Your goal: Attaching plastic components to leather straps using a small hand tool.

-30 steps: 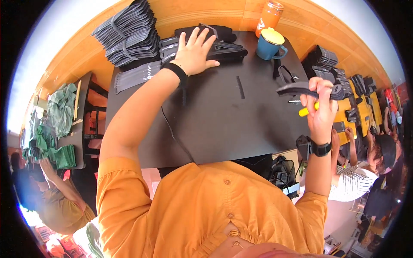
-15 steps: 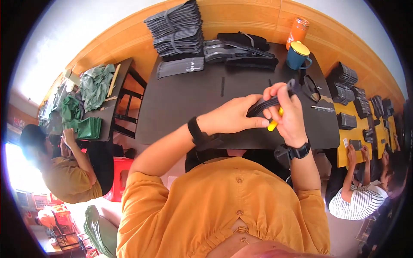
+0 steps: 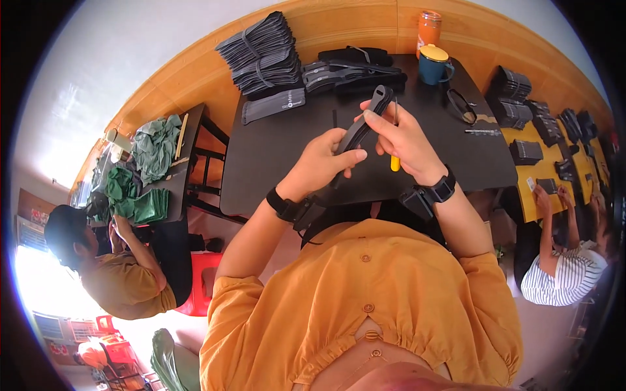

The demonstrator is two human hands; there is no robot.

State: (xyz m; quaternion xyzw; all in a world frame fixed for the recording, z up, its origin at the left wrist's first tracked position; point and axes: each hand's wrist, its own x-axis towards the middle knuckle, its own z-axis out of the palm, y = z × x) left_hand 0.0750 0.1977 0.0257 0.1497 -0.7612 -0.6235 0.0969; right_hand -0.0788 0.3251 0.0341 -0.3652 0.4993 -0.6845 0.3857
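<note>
Above the near edge of the black table, both hands grip one long black strap piece. The left hand is closed around its lower end, thumb laid across the front. The right hand pinches the upper end between fingertips and also holds a yellow-handled tool, its thin shaft pointing up past the fingers. The two hands sit close together, nearly touching, with the strap running slantwise between them. How the strap's lower end finishes is hidden inside the left palm, and the tool's tip is too thin to make out.

Farther back on the table lie a flat grey piece and a pair of black scissors. Beyond them, at the table's far edge, stand stacks of bundled grey pieces, a row of black strap pieces, a blue mug with a yellow lid and an orange jar. Right of the table, other people's hands are cut off by the picture's rim.
</note>
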